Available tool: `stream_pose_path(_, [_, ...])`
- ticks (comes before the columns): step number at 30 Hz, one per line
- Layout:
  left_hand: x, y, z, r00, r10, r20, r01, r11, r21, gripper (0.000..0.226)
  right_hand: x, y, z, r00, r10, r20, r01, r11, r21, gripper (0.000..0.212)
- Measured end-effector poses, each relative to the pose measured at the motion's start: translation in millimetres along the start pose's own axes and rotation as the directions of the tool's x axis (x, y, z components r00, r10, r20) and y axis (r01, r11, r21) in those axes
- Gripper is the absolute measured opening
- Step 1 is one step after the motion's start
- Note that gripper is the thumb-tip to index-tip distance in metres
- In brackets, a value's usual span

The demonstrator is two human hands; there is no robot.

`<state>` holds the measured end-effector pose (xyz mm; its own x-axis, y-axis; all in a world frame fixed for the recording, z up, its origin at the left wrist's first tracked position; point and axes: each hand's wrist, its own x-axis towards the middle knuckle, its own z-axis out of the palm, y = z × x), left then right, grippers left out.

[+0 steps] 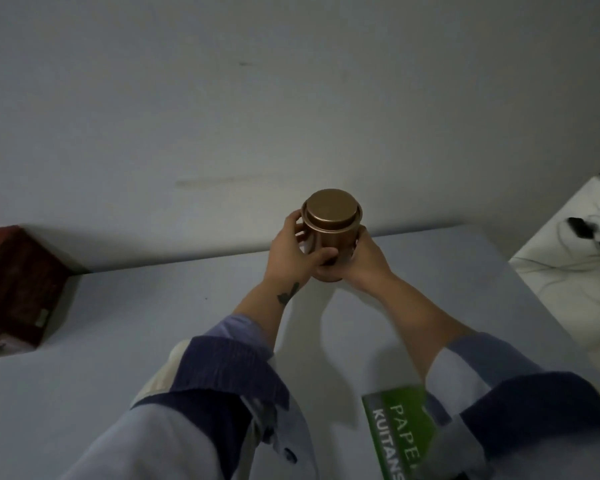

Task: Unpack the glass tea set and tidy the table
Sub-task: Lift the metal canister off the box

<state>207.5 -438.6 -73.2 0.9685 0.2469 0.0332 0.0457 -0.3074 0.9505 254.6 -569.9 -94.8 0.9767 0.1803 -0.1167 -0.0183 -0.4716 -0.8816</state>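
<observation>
Both arms outstretched, left hand (293, 252) and right hand (366, 259) cupped together, fingers curled.

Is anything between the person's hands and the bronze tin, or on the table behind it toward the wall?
Nothing visible. Both the left hand and right hand already grip the round bronze metal tin directly. The pale tabletop behind it, toward the wall, looks bare; the dark red box sits far left.

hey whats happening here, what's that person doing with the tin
A person is holding a round bronze-coloured metal tin with both hands, the left hand and the right hand wrapped around its sides. Its lid is on. The tin is at the far edge of a pale table by the wall. A dark red cardboard box sits at the left, and a green paper booklet lies under the right forearm.
</observation>
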Motion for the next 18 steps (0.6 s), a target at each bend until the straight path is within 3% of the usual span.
stream_pose_path(6, [37, -14, 50, 0.999, -0.011, 0.032, 0.011, 1.000, -0.019, 0.076, 37, 37, -32, 1.000, -0.013, -0.029, 0.010, 0.996, -0.083, 0.102])
stream_pose_path(18, [61, -21, 72, 1.000, -0.016, 0.007, 0.016, 0.996, 0.089, 0.081, 62, 50, -38, 0.999, 0.048, 0.008, -0.048, 0.996, 0.071, 0.104])
